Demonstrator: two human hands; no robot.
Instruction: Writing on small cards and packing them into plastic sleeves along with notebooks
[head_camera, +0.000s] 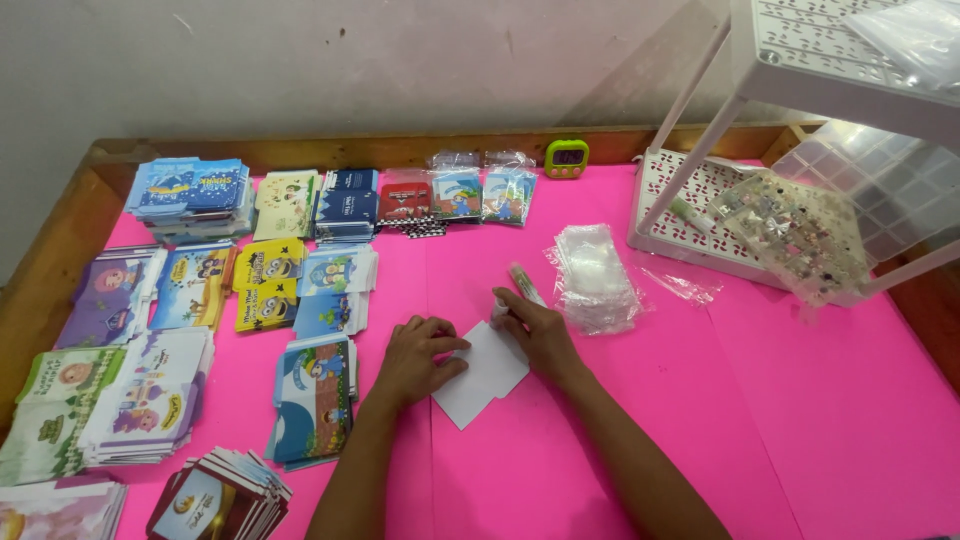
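A white envelope-shaped paper (483, 378) lies flat on the pink table (800, 420) in front of me. My left hand (418, 358) presses down on its left edge with fingers curled. My right hand (535, 330) holds a glue stick (524, 283) with its tip at the paper's upper edge. A stack of clear plastic sleeves (595, 275) lies just right of my right hand.
Several stacks of colourful printed envelopes (270, 280) cover the table's left side. A small green timer (567, 157) stands at the back wall. A white plastic rack (760, 200) with a sheet of small stickers (795, 235) stands at the back right. A wooden rim borders the table.
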